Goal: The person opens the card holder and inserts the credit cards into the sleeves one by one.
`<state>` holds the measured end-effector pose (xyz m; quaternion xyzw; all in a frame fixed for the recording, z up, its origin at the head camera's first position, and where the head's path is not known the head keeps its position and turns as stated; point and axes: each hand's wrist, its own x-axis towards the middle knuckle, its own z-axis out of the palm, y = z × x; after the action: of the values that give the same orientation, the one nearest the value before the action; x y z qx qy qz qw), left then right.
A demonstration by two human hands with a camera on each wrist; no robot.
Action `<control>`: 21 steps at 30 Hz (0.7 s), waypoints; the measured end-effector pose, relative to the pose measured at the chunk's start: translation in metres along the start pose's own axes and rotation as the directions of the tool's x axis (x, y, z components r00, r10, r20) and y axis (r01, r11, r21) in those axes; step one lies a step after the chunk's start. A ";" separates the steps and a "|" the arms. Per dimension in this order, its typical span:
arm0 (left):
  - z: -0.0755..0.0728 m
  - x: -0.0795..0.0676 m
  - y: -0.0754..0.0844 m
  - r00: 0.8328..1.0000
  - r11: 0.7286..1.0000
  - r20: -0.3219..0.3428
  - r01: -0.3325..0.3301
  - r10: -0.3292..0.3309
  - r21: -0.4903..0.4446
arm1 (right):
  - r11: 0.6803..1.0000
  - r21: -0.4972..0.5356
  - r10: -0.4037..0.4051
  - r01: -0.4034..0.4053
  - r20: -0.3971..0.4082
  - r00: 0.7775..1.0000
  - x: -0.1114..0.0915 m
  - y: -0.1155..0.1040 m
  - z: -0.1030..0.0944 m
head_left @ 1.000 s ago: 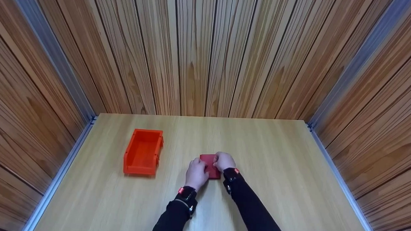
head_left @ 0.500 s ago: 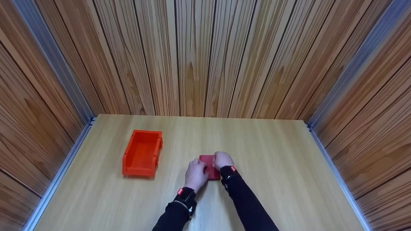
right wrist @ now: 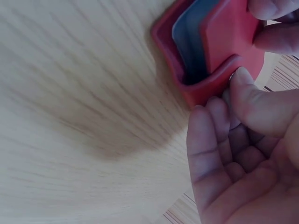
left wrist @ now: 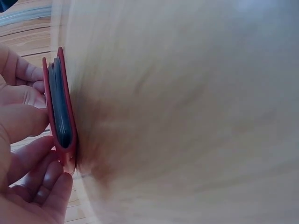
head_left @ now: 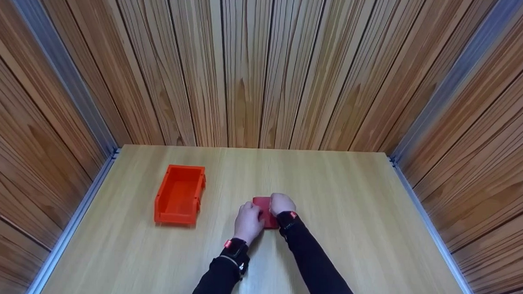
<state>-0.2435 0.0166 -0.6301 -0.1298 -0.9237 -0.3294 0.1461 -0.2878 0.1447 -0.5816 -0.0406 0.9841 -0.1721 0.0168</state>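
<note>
A red card holder (head_left: pixel 261 202) with dark inner sleeves (right wrist: pixel 190 32) lies on the table between both hands. My left hand (head_left: pixel 247 223) grips its left side, the thumb on the cover and the fingers curled near the lower edge in the left wrist view. The right hand (head_left: pixel 282 203) pinches the holder's edge (right wrist: pixel 205 88) between thumb and fingers. Its thumb presses at a small metal snap (right wrist: pixel 231 77). In the right wrist view the cover stands partly raised off the sleeves. From the head, the right fingertips are hidden behind the hand.
An orange open-front bin (head_left: pixel 179 194) stands on the table to the left, nothing visible inside it. Wood-plank walls (head_left: pixel 247 68) with metal corner rails enclose the light wooden table (head_left: pixel 338 189) at the back and sides.
My right hand has turned and shifted slightly left over the card holder, hiding its fingertips from the head view. The left hand keeps its grip; the bin stays in place.
</note>
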 end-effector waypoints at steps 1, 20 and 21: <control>0.000 0.000 0.000 1.000 1.000 -0.002 -0.003 0.003 -0.001 | 1.000 -0.008 -0.004 0.004 0.001 1.000 0.000 -0.001 -0.002; 0.000 0.000 0.000 1.000 1.000 -0.017 -0.008 0.009 0.024 | 0.996 -0.081 -0.022 0.023 0.019 1.000 0.002 -0.006 0.005; 0.000 0.000 0.000 1.000 1.000 -0.020 -0.011 0.012 0.027 | 0.996 -0.080 -0.029 0.031 0.019 0.999 0.002 -0.005 0.006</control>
<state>-0.2438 0.0170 -0.6301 -0.1299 -0.9257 -0.3175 0.1591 -0.2895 0.1379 -0.5853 -0.0577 0.9893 -0.1325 0.0213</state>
